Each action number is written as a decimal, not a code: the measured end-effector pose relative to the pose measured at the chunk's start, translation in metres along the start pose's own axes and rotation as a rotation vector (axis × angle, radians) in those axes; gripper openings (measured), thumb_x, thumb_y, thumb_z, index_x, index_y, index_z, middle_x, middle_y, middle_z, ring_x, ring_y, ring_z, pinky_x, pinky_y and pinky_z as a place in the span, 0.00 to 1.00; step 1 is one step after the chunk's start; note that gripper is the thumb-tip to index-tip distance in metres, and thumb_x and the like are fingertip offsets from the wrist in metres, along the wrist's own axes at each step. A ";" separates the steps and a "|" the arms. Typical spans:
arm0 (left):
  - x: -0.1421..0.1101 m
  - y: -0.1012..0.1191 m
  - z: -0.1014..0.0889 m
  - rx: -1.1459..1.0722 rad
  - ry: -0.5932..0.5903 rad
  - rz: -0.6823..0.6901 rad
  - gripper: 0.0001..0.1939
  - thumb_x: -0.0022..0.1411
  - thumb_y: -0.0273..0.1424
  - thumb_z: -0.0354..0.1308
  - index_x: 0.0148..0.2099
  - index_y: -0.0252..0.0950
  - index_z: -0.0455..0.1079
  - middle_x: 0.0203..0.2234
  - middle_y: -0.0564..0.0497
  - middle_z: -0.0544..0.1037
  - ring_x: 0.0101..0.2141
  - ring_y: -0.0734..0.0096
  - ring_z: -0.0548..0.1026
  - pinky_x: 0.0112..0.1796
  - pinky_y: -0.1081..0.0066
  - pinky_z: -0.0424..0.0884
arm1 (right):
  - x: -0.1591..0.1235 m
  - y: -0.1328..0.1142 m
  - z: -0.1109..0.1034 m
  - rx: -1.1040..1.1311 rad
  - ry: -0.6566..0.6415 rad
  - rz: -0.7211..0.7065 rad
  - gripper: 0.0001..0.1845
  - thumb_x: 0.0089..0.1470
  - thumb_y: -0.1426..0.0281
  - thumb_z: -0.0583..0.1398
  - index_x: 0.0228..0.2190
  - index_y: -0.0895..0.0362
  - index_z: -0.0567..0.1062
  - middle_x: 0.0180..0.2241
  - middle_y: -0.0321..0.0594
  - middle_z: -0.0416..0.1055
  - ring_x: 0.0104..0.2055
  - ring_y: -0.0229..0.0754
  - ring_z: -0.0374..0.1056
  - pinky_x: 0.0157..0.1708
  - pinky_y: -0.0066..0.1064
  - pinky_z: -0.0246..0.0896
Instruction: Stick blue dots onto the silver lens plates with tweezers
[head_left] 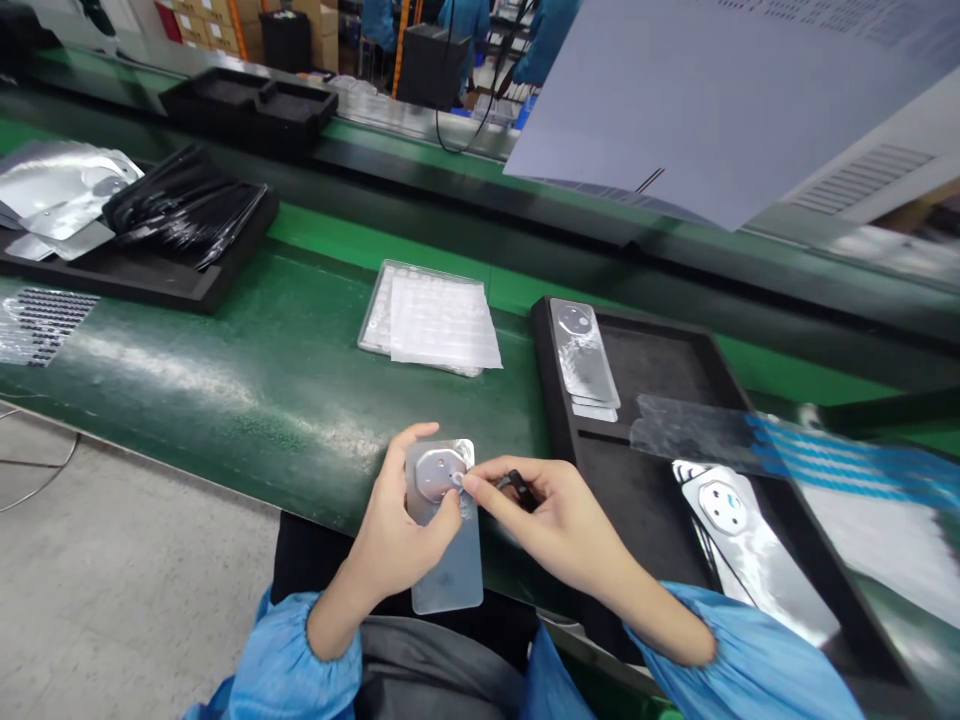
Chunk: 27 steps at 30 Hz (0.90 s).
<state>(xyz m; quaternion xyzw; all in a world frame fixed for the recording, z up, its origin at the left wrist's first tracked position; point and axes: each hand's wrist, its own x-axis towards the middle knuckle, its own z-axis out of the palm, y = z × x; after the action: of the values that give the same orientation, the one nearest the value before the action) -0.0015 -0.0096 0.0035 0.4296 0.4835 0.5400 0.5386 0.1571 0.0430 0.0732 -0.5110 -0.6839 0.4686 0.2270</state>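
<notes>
A silvery phone panel [454, 575] is held at six o'clock in the view.
The left hand [397, 535] grips it, thumb on its face; the right hand [566, 515] pinches a small clear piece [457, 480] at its camera disc [435, 472], a black object [523, 491] in curled fingers. A clear box [379, 310] lies at twelve o'clock from the panel, a black tray [652, 360] at three.

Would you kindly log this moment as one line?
left hand: holds silver panel | right hand: pinches small pale piece at panel's round plate
</notes>
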 end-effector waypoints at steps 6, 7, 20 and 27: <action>-0.001 0.001 0.001 -0.066 -0.012 -0.024 0.40 0.66 0.26 0.61 0.75 0.45 0.50 0.47 0.47 0.80 0.43 0.61 0.81 0.54 0.54 0.77 | 0.000 -0.002 0.001 -0.021 -0.002 0.033 0.20 0.57 0.56 0.63 0.29 0.58 0.85 0.21 0.38 0.73 0.20 0.35 0.54 0.20 0.29 0.50; -0.001 0.002 0.001 -0.076 -0.012 -0.026 0.41 0.66 0.26 0.61 0.75 0.45 0.50 0.45 0.47 0.81 0.43 0.61 0.81 0.54 0.54 0.76 | 0.000 -0.002 0.001 -0.023 0.001 0.033 0.20 0.57 0.56 0.62 0.28 0.58 0.85 0.21 0.38 0.73 0.20 0.35 0.53 0.20 0.29 0.50; -0.001 0.008 0.001 -0.130 -0.010 -0.131 0.46 0.66 0.29 0.63 0.78 0.42 0.44 0.32 0.54 0.80 0.27 0.73 0.75 0.33 0.73 0.76 | 0.001 0.003 0.007 -0.017 0.060 0.050 0.20 0.56 0.56 0.63 0.21 0.57 0.77 0.19 0.36 0.69 0.21 0.35 0.56 0.20 0.28 0.51; 0.002 0.015 -0.003 -0.252 0.008 -0.196 0.47 0.60 0.33 0.70 0.76 0.34 0.53 0.31 0.53 0.81 0.26 0.76 0.75 0.30 0.78 0.74 | 0.012 0.003 -0.002 -0.018 -0.035 0.099 0.26 0.49 0.45 0.69 0.26 0.57 0.77 0.23 0.37 0.73 0.21 0.35 0.56 0.20 0.28 0.51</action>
<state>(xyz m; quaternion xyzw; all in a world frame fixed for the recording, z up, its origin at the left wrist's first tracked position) -0.0067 -0.0073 0.0173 0.3072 0.4535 0.5429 0.6366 0.1558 0.0546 0.0696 -0.5380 -0.6660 0.4817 0.1871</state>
